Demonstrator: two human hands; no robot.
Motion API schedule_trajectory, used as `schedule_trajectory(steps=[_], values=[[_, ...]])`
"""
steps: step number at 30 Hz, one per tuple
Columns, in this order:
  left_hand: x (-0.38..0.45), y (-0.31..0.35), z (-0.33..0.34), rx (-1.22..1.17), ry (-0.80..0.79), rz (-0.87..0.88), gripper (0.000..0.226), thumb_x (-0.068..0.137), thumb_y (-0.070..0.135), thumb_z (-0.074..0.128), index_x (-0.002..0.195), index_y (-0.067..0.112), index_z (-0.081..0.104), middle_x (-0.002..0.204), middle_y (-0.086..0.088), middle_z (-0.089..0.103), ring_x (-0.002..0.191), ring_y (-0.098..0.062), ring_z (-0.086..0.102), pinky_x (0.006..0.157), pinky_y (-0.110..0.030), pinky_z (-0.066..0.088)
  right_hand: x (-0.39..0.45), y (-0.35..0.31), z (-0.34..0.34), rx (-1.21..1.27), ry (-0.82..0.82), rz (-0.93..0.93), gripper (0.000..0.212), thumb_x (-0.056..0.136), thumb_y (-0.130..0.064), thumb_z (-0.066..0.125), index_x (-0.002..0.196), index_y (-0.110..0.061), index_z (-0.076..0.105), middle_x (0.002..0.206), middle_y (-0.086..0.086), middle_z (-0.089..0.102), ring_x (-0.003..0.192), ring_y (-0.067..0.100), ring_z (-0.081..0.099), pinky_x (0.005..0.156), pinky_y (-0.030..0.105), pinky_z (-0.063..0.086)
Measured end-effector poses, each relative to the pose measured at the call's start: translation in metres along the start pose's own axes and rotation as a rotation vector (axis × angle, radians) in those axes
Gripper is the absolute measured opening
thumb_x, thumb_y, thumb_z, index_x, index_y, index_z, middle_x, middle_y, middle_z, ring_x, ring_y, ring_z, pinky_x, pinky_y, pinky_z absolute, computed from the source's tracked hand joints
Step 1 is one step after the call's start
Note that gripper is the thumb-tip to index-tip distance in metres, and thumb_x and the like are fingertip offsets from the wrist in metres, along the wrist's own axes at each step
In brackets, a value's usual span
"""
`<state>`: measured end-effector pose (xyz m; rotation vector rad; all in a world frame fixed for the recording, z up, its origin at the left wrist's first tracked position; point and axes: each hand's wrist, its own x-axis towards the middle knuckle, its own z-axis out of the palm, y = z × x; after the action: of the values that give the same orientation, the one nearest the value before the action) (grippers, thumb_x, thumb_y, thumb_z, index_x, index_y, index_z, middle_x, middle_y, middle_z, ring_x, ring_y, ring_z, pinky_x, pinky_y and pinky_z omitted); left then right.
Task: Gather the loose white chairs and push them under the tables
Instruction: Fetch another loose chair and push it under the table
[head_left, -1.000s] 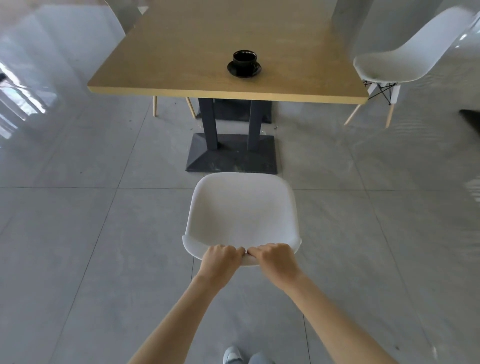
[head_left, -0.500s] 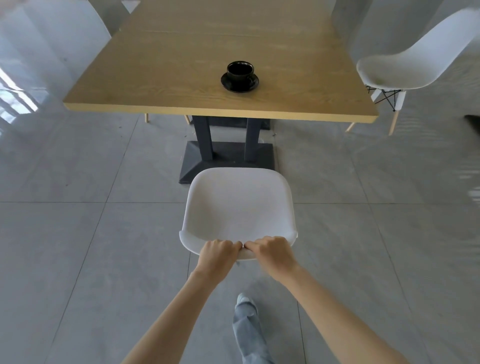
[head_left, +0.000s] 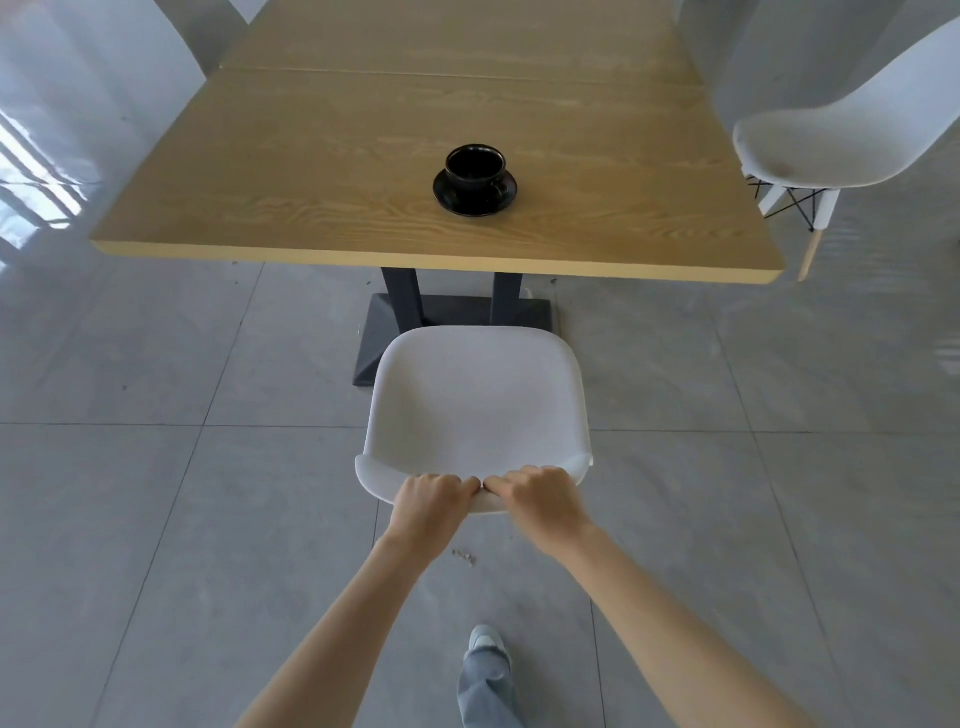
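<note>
Left hand and right hand both clenched on backrest top of white chair, near surface edge, not under. Risk: seat front strikes black pedestal base; jolt could rattle cup.

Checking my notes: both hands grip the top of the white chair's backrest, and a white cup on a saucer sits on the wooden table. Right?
Not quite: in the head view the cup is black. The rest holds.

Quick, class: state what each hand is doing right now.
Left hand: closed on the white chair backrest.
Right hand: closed on the same backrest.
</note>
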<state>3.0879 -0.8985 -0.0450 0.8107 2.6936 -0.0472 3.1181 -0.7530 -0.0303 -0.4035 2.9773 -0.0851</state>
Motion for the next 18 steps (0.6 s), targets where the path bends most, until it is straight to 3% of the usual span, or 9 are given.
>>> schedule_trajectory(steps=[5,8,12,14,15,18], values=[[0.019,-0.001,-0.015,-0.018,0.048,-0.01,0.023,0.077,0.003,0.061,0.096,0.016,0.066,0.08,-0.005,0.074,0.074,-0.029,0.07,0.061,-0.03,0.052,0.018,0.016,-0.006,-0.029,-0.038,-0.015,0.033,0.029,-0.018,0.088,0.052,-0.026,0.065,0.036,-0.007,0.059,0.031,0.009,0.056,0.032,0.011,0.038],[0.032,-0.003,-0.016,0.003,0.03,0.0,0.027,0.084,0.004,0.05,0.105,0.015,0.061,0.093,-0.007,0.073,0.085,-0.031,0.068,0.069,-0.032,0.05,0.028,0.024,-0.011,-0.048,-0.024,-0.018,0.034,0.029,-0.017,0.087,0.053,-0.027,0.066,0.037,-0.007,0.059,0.031,0.009,0.056,0.032,0.011,0.038],[0.043,-0.007,-0.028,0.001,0.094,0.005,0.02,0.074,0.01,0.067,0.092,0.018,0.068,0.077,-0.003,0.075,0.071,-0.026,0.071,0.059,-0.026,0.052,0.039,0.033,-0.009,-0.075,-0.041,-0.046,0.025,0.053,-0.012,0.08,0.07,-0.025,0.069,0.052,-0.005,0.069,0.047,0.013,0.065,0.042,0.018,0.046],[0.043,-0.008,-0.023,-0.026,0.057,0.012,0.023,0.081,0.008,0.057,0.101,0.016,0.065,0.088,-0.006,0.075,0.081,-0.029,0.07,0.067,-0.028,0.052,0.039,0.032,-0.01,-0.079,-0.027,-0.04,0.025,0.05,-0.012,0.08,0.068,-0.026,0.069,0.051,-0.006,0.068,0.045,0.012,0.065,0.04,0.017,0.046],[0.043,-0.009,-0.021,-0.035,0.035,0.014,0.025,0.083,0.006,0.052,0.104,0.015,0.063,0.093,-0.007,0.074,0.086,-0.031,0.069,0.07,-0.029,0.05,0.039,0.032,-0.01,-0.071,-0.04,-0.024,0.025,0.053,-0.01,0.078,0.071,-0.025,0.069,0.054,-0.005,0.07,0.049,0.014,0.066,0.043,0.019,0.048],[0.043,-0.01,-0.016,-0.064,0.066,0.0,0.026,0.082,0.003,0.051,0.102,0.013,0.064,0.092,-0.01,0.074,0.086,-0.033,0.068,0.069,-0.031,0.048,0.039,0.034,-0.005,0.023,-0.113,-0.031,0.028,0.082,0.0,0.05,0.104,-0.013,0.061,0.093,0.008,0.072,0.085,0.028,0.066,0.069,0.035,0.05]])
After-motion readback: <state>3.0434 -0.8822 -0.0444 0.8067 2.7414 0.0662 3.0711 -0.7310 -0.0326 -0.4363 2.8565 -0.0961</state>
